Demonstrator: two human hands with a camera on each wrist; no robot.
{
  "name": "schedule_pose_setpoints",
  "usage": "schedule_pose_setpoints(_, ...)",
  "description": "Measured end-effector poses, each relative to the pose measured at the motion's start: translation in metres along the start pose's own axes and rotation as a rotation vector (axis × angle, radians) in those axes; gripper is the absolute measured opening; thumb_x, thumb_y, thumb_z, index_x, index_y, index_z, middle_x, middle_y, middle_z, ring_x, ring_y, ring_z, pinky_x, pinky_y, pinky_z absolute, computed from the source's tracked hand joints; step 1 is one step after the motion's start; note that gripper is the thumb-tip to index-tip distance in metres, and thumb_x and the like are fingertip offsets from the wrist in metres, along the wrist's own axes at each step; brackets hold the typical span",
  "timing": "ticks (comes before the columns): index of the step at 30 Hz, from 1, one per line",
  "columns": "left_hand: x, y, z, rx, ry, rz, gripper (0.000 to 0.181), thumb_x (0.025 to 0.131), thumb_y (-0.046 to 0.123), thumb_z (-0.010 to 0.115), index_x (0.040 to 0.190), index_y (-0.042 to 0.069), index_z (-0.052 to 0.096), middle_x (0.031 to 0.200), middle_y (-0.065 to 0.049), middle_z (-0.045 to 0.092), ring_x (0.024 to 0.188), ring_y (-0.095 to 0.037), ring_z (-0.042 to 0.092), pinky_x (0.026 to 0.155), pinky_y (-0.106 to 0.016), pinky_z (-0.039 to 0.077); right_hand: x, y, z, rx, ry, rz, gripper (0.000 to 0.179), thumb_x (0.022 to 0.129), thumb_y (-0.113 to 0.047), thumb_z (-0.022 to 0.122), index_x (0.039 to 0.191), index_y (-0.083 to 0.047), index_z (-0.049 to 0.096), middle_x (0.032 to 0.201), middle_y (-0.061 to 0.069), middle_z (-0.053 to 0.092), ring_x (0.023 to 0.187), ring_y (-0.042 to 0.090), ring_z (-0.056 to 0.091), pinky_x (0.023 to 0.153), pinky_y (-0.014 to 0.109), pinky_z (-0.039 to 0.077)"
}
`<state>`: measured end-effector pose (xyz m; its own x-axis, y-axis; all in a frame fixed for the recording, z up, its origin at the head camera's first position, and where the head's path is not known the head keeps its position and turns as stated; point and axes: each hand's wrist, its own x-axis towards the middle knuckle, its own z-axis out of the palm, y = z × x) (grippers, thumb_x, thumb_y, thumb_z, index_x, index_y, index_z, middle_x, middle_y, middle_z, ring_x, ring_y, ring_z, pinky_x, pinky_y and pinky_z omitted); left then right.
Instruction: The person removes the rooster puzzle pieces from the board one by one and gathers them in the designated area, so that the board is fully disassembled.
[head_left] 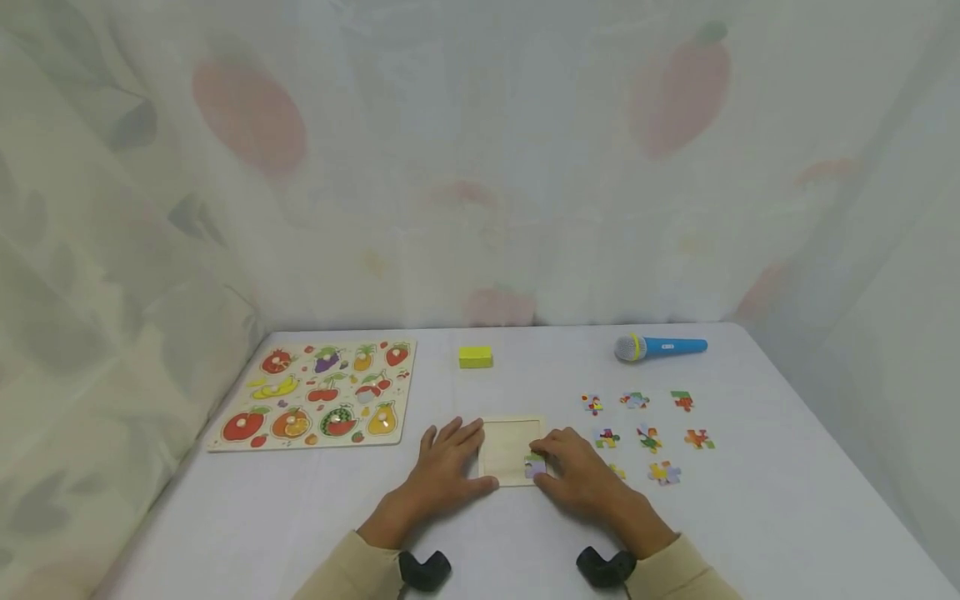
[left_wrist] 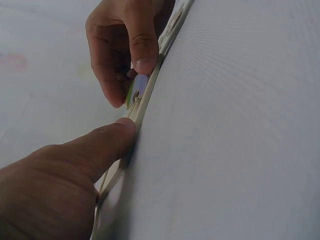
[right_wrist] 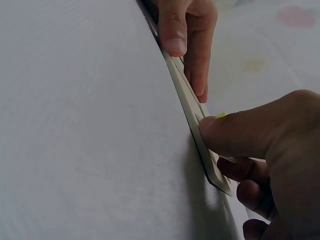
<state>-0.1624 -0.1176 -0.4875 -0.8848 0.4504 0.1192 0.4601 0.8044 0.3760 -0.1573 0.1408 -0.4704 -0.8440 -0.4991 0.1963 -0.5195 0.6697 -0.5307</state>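
Observation:
A square wooden puzzle tray (head_left: 506, 440) with a raised rim lies flat on the table between both hands. My left hand (head_left: 447, 471) rests along its left side, fingers extended, with the thumb at the lower left corner. At the tray's lower right corner, my right hand (head_left: 581, 473) pinches a lilac and green jigsaw piece (head_left: 533, 465) between thumb and forefinger. The left wrist view shows this piece (left_wrist: 140, 85) partly hidden by the right fingers. Several loose jigsaw pieces (head_left: 649, 438) lie in rows to the right, one partly covered by the right hand.
A fruit peg puzzle board (head_left: 307, 396) lies at the left. Near the back edge are a yellow block (head_left: 476, 357) and a blue toy microphone (head_left: 663, 346). Printed curtains hang behind and beside the white table (head_left: 247, 517).

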Motion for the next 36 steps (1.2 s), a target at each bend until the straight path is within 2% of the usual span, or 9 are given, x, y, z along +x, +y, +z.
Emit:
schedule_pose_setpoints(5, 0.0, 0.001, -0.001, -0.002, -0.006, -0.006, 0.082, 0.083, 0.062, 0.062, 0.144, 0.01, 0.047, 0.152, 0.001, 0.036, 0.141, -0.029, 0.023, 0.107, -0.061, 0.01, -0.001, 0.001, -0.002, -0.032, -0.027, -0.018, 0.04, 0.086, -0.019, 0.072, 0.124, -0.01, 0.064, 0.109, -0.007, 0.058, 0.099, 0.01, 0.048, 0.088, 0.036, 0.045)
schedule_pose_setpoints(8, 0.0, 0.002, -0.003, -0.006, -0.006, -0.004, 0.082, 0.083, 0.062, 0.063, 0.144, 0.01, 0.047, 0.152, 0.0, 0.036, 0.141, -0.029, 0.023, 0.107, -0.062, 0.01, -0.002, -0.001, -0.006, -0.05, -0.011, -0.038, 0.041, 0.087, -0.019, 0.071, 0.125, -0.008, 0.064, 0.11, -0.006, 0.058, 0.101, 0.011, 0.049, 0.088, 0.037, 0.045)
schedule_pose_setpoints(16, 0.001, 0.003, -0.002, -0.004, -0.016, -0.005, 0.082, 0.083, 0.062, 0.062, 0.144, 0.01, 0.047, 0.152, 0.001, 0.036, 0.141, -0.029, 0.023, 0.107, -0.062, 0.009, -0.012, -0.007, -0.029, -0.046, 0.096, -0.102, 0.042, 0.084, -0.016, 0.075, 0.124, -0.007, 0.065, 0.114, -0.007, 0.062, 0.104, 0.01, 0.051, 0.089, 0.038, 0.045)
schedule_pose_setpoints(23, 0.001, 0.002, -0.001, 0.012, -0.013, -0.012, 0.082, 0.082, 0.061, 0.063, 0.144, 0.01, 0.047, 0.152, 0.001, 0.036, 0.141, -0.029, 0.023, 0.107, -0.061, 0.01, -0.03, 0.006, -0.053, -0.063, 0.232, -0.205, 0.045, 0.079, -0.009, 0.08, 0.121, -0.012, 0.066, 0.117, -0.007, 0.063, 0.107, 0.012, 0.054, 0.088, 0.039, 0.047)
schedule_pose_setpoints(26, 0.001, 0.001, -0.001, 0.018, -0.012, -0.009, 0.082, 0.082, 0.061, 0.063, 0.144, 0.01, 0.047, 0.152, 0.001, 0.037, 0.141, -0.029, 0.024, 0.107, -0.062, 0.011, -0.039, 0.012, -0.064, -0.076, 0.26, -0.19, 0.048, 0.077, -0.006, 0.081, 0.122, -0.014, 0.066, 0.117, -0.009, 0.063, 0.105, 0.011, 0.054, 0.084, 0.037, 0.049)
schedule_pose_setpoints(30, 0.001, 0.001, -0.001, 0.016, -0.012, -0.01, 0.082, 0.082, 0.061, 0.063, 0.144, 0.01, 0.047, 0.152, 0.001, 0.037, 0.14, -0.029, 0.024, 0.107, -0.062, 0.011, -0.052, 0.018, -0.077, -0.097, 0.287, -0.169, 0.052, 0.074, -0.002, 0.082, 0.123, -0.014, 0.066, 0.118, -0.009, 0.063, 0.105, 0.011, 0.055, 0.085, 0.031, 0.047)
schedule_pose_setpoints(36, 0.001, 0.002, -0.002, 0.007, -0.011, -0.004, 0.082, 0.082, 0.06, 0.064, 0.144, 0.008, 0.047, 0.152, -0.001, 0.037, 0.14, -0.031, 0.025, 0.106, -0.062, 0.011, -0.068, 0.032, -0.093, -0.105, 0.34, -0.176, 0.053, 0.072, 0.002, 0.081, 0.122, -0.01, 0.066, 0.118, -0.004, 0.063, 0.106, 0.013, 0.054, 0.091, 0.015, 0.035)
